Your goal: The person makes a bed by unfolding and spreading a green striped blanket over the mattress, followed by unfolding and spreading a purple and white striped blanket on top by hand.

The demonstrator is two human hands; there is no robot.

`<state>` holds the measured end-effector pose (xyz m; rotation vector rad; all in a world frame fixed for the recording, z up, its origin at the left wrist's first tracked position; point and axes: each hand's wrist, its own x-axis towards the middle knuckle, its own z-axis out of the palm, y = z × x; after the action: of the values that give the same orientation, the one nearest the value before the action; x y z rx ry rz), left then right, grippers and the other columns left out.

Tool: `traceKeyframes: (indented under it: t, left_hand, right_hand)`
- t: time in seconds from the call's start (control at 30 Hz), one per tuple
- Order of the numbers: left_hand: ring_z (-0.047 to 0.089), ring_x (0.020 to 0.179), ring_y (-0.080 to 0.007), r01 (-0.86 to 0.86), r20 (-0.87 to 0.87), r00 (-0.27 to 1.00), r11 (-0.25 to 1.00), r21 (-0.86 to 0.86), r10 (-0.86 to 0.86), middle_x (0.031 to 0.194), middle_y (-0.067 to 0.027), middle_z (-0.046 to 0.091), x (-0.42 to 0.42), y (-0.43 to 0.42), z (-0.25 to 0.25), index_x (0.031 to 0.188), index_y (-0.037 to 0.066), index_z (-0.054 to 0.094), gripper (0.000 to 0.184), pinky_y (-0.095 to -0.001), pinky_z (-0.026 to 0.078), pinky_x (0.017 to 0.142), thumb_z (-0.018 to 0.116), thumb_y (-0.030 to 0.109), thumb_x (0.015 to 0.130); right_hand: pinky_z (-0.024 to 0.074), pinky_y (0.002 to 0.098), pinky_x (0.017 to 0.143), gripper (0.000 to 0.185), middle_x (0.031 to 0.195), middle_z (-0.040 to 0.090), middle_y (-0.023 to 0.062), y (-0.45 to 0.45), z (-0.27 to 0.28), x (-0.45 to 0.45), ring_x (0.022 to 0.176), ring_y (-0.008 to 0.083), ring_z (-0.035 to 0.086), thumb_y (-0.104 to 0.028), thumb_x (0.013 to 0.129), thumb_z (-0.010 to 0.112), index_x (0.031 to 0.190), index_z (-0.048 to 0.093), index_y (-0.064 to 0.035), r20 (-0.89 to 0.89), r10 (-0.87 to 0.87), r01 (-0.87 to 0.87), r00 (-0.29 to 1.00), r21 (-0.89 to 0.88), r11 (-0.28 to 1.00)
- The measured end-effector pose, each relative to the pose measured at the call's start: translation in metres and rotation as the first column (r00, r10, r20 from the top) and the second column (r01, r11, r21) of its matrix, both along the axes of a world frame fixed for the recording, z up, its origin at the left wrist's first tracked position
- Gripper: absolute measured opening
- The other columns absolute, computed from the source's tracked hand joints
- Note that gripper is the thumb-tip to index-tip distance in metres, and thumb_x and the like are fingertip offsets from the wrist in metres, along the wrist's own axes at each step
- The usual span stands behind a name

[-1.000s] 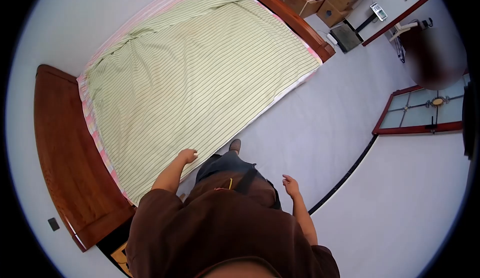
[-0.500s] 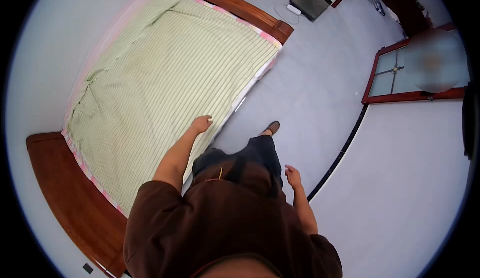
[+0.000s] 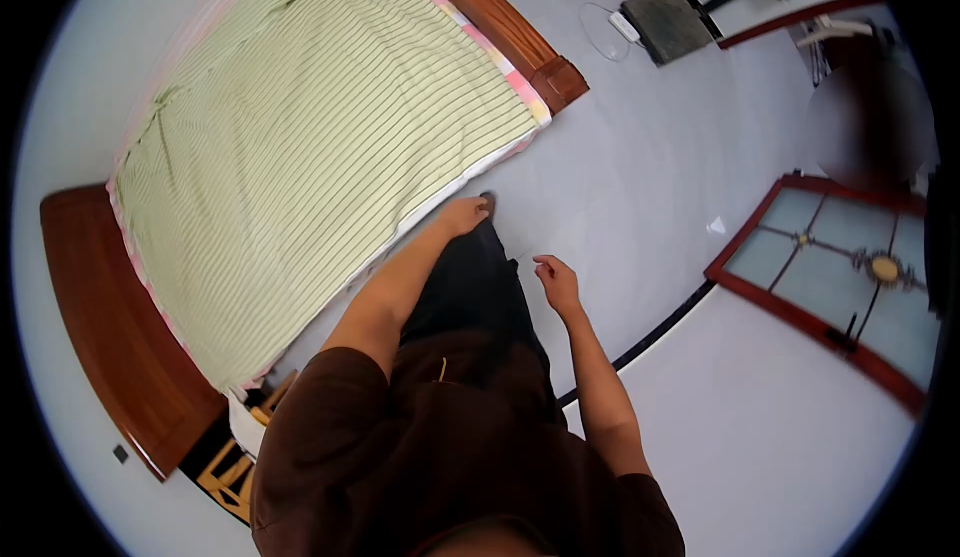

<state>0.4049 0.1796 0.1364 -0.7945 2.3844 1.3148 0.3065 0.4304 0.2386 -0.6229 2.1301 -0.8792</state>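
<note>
Both hands (image 3: pixel 465 217) (image 3: pixel 557 285) loosely half-spread; striped sheet (image 3: pixel 330 127) slants lengthwise, lower left to upper right.

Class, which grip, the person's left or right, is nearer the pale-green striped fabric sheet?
Left. The left grip appears just beside the pale-green striped fabric sheet; the right grip is farther out, over the smooth grey floor.

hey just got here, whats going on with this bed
Someone in a brown shirt is standing beside a bed spread with a green striped sheet. The sheet is rumpled toward the wall, with pink cloth showing at the edges. The left hand is out in front near the bed's edge, the right hand over the floor; nothing can be made out in either.
</note>
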Motion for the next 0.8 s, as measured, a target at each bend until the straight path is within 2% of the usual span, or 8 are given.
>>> traceKeyframes:
  t: [0.1,0.23,0.33,0.47,0.6,0.63,0.7,0.8]
  left_hand:
    - [0.058,0.093,-0.0348,-0.115,0.052,0.992,0.990,-0.079,0.119,0.097,-0.0172,0.063,-0.068,-0.011,-0.032,0.101,0.005,0.062,0.036,-0.0431,0.045,0.082,0.053,0.034,0.081]
    - [0.061,0.086,-0.0338,-0.217,0.232,0.940,0.963,-0.162,0.251,0.088,-0.0152,0.065,-0.159,-0.036,-0.081,0.092,0.007,0.064,0.033,-0.0424,0.047,0.077,0.054,0.036,0.081]
    - [0.060,0.089,-0.0335,-0.319,0.254,0.898,0.929,-0.187,0.359,0.090,-0.0152,0.064,-0.209,-0.052,-0.123,0.089,0.007,0.064,0.034,-0.0426,0.047,0.078,0.055,0.039,0.080]
    - [0.057,0.097,-0.0320,-0.422,0.365,0.807,0.886,-0.194,0.464,0.100,-0.0159,0.062,-0.273,-0.073,-0.154,0.099,0.006,0.061,0.041,-0.0426,0.047,0.081,0.057,0.041,0.079]
    - [0.058,0.094,-0.0308,-0.392,0.437,0.760,0.875,-0.282,0.482,0.099,-0.0137,0.061,-0.311,-0.078,-0.177,0.104,0.002,0.054,0.053,-0.0405,0.047,0.081,0.058,0.048,0.077]
    - [0.058,0.093,-0.0301,-0.396,0.439,0.739,0.856,-0.332,0.511,0.098,-0.0134,0.061,-0.318,-0.079,-0.184,0.104,0.002,0.054,0.051,-0.0400,0.047,0.081,0.057,0.047,0.079]
    - [0.059,0.090,-0.0287,-0.393,0.441,0.696,0.814,-0.427,0.567,0.096,-0.0126,0.060,-0.329,-0.079,-0.197,0.104,0.002,0.052,0.048,-0.0391,0.047,0.080,0.054,0.044,0.082]
    - [0.059,0.087,-0.0277,-0.319,0.507,0.683,0.840,-0.440,0.525,0.090,-0.0113,0.061,-0.337,-0.086,-0.215,0.100,0.002,0.053,0.033,-0.0385,0.048,0.077,0.051,0.032,0.085]
  right_hand:
    - [0.0449,0.0253,0.064,0.019,0.072,0.059,0.0061,-0.044,-0.019,-0.048,0.068,0.0126,0.056,-0.013,0.084,0.057,0.100,0.062,-0.0055,0.118,0.026,-0.019,0.993,-0.065,0.998]
    - [0.0470,0.0306,0.070,0.018,0.084,0.063,0.0115,-0.091,-0.035,-0.107,0.076,0.0232,0.060,-0.013,0.084,0.055,0.101,0.061,-0.0065,0.133,0.205,-0.195,0.970,-0.089,0.977]
    - [0.0470,0.0307,0.073,0.019,0.088,0.063,0.0118,-0.106,-0.049,-0.153,0.079,0.0240,0.061,-0.013,0.085,0.056,0.102,0.061,-0.0066,0.249,0.258,-0.263,0.934,-0.014,0.965]
    - [0.0471,0.0304,0.073,0.020,0.089,0.063,0.0118,-0.115,-0.099,-0.220,0.080,0.0237,0.061,-0.014,0.085,0.056,0.103,0.060,-0.0059,0.276,0.209,-0.229,0.938,0.041,0.972]
    - [0.0464,0.0261,0.072,0.022,0.085,0.063,0.0096,-0.116,-0.142,-0.272,0.079,0.0161,0.061,-0.013,0.087,0.055,0.106,0.059,-0.0037,0.376,0.019,-0.063,0.926,0.106,0.992]
    - [0.0452,0.0242,0.077,0.023,0.083,0.059,0.0052,-0.123,-0.144,-0.282,0.082,0.0119,0.057,-0.010,0.090,0.050,0.109,0.057,0.0002,0.429,0.004,-0.071,0.903,0.140,0.988]
    - [0.0459,0.0245,0.074,0.022,0.084,0.062,0.0071,-0.129,-0.159,-0.298,0.080,0.0135,0.059,-0.011,0.088,0.052,0.108,0.058,-0.0020,0.453,0.040,-0.102,0.891,0.113,0.988]
    - [0.0463,0.0248,0.073,0.022,0.086,0.063,0.0084,-0.140,-0.173,-0.320,0.079,0.0145,0.060,-0.012,0.087,0.054,0.107,0.059,-0.0041,0.506,0.096,-0.172,0.857,0.105,0.979]
